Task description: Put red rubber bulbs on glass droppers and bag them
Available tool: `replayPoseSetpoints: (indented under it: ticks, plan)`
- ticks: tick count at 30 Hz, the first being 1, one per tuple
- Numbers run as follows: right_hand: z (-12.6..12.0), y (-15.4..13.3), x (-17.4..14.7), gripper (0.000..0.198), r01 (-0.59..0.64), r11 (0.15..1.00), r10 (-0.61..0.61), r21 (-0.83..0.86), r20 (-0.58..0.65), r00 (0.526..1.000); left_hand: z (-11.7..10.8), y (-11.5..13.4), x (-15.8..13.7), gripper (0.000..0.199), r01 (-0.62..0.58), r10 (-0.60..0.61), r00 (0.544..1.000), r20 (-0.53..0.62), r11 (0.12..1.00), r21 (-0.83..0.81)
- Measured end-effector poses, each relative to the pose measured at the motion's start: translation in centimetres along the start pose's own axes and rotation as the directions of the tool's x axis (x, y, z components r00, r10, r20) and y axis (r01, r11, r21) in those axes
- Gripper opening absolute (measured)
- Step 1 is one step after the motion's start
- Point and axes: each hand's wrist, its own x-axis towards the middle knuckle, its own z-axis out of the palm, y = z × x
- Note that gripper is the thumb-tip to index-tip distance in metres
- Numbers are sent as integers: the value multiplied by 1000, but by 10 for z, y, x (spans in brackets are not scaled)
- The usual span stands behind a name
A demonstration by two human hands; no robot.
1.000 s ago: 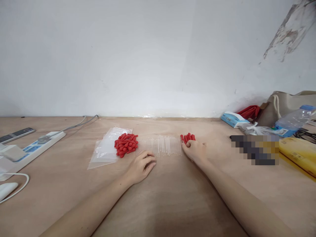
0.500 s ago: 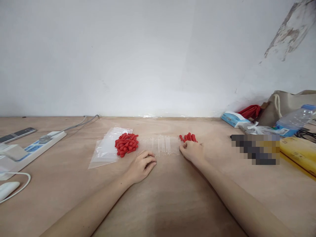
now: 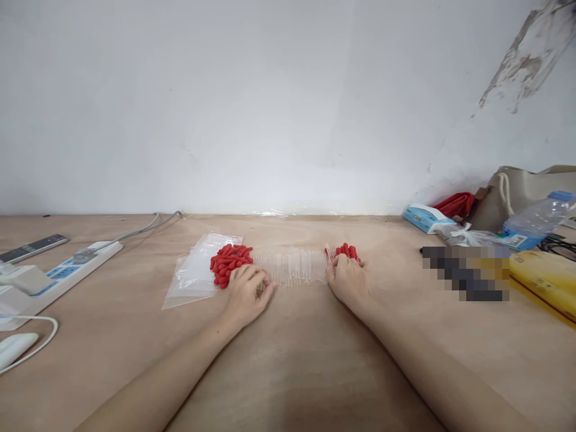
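Observation:
A heap of red rubber bulbs [image 3: 225,264] lies left of centre. To its right, thin clear dropper tubes [image 3: 292,267] are laid side by side in a row. My left hand [image 3: 249,291] is at the near right edge of the heap, fingers bent and somewhat apart, with nothing visible in them. At the row's right end, my right hand [image 3: 348,279] has its fingers closed on a red-topped dropper [image 3: 327,252], whose lower part the fingers hide. Just behind this hand is a smaller group of red bulbs [image 3: 348,249], partly covered.
Clear plastic bags [image 3: 191,282] lie under and beside the heap. At left are a power strip [image 3: 85,264], a remote control [image 3: 33,247] and a white corded object [image 3: 15,348]. A blue tissue pack [image 3: 425,219], a plastic bottle [image 3: 537,222] and a yellow packet [image 3: 544,273] are at right.
My left hand has moved left and slightly up, from the tubes to the red heap. My right hand stays near the small group, while the red-topped dropper beside it has shifted slightly left.

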Motion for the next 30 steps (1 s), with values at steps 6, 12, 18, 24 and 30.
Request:
replayPoseSetpoints:
  ticks: [6,12,18,24,30]
  plan:
    - [2,-3,-14,25,209,970,-196,120,-112,974,-20,-36,17,21,187,-168,980,-103,959,211]
    - [-2,-8,-17,22,305,943,-292,135,-110,950,-25,-62,22,29,147,-167,985,54,954,263]
    - [-2,-6,-17,20,306,940,-292,150,-107,950,-22,-66,24,32,46,-85,985,150,969,245]
    - [-1,-6,-17,19,309,935,-296,172,-99,950,-24,-65,26,22,151,-171,981,90,968,199]
    - [0,-6,-17,20,306,934,-294,186,-91,952,-25,-63,27,15,240,-243,970,24,967,84]
